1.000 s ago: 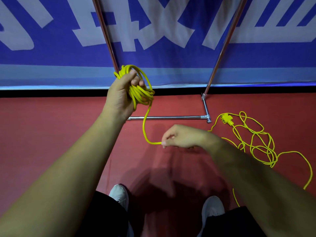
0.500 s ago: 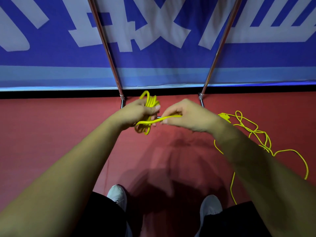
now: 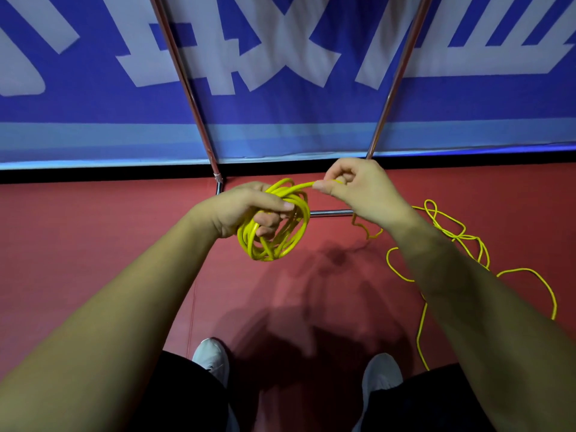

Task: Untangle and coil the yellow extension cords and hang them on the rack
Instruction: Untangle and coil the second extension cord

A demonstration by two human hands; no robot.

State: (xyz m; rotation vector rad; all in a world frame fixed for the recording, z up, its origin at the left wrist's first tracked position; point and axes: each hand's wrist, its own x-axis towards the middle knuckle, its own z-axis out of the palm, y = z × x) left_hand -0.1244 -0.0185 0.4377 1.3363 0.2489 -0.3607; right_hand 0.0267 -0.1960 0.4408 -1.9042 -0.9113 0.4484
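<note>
My left hand (image 3: 246,210) grips a coil of yellow extension cord (image 3: 274,241), its loops hanging below my fingers. Just to the right and slightly higher, my right hand (image 3: 358,188) pinches the free strand of the same cord (image 3: 304,185) between thumb and fingers, right beside the coil. The loose tangled cord (image 3: 455,238) lies on the red floor at the right, partly hidden by my right forearm. The rack's two metal uprights (image 3: 187,88) rise in front of me, joined by a low crossbar (image 3: 330,212) behind my hands.
A blue banner with white characters (image 3: 280,73) stands behind the rack, over a black strip along the floor. My two white shoes (image 3: 210,357) are at the bottom on the red floor (image 3: 78,244).
My left hand has lowered the coil from beside the rack's left upright. My right hand rose from near the floor, carrying the strand up to the coil's right side.
</note>
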